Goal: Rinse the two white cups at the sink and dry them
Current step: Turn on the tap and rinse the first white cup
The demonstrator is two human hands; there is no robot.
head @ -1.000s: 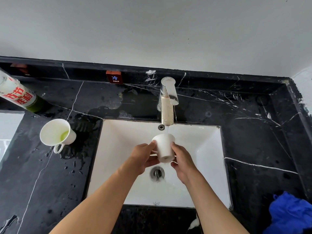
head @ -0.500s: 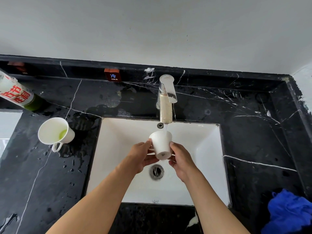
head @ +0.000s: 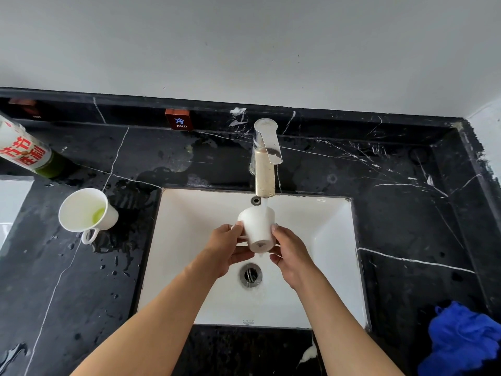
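Both hands, left (head: 227,246) and right (head: 289,253), grasping white cup (head: 257,229) under faucet (head: 265,169) stream, base toward viewer, mouth tilted away. Second cup (head: 84,210) upright on worktop (head: 81,280), nearer left hand.

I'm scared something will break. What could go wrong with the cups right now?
The cup under the tap is wet, held only between the left hand and right hand, so it could slip and chip on the sink. Water hitting it may splash onto the already wet counter. The other cup leans at a tilt near the sink's edge, with green liquid inside; an elbow bump might spill it.
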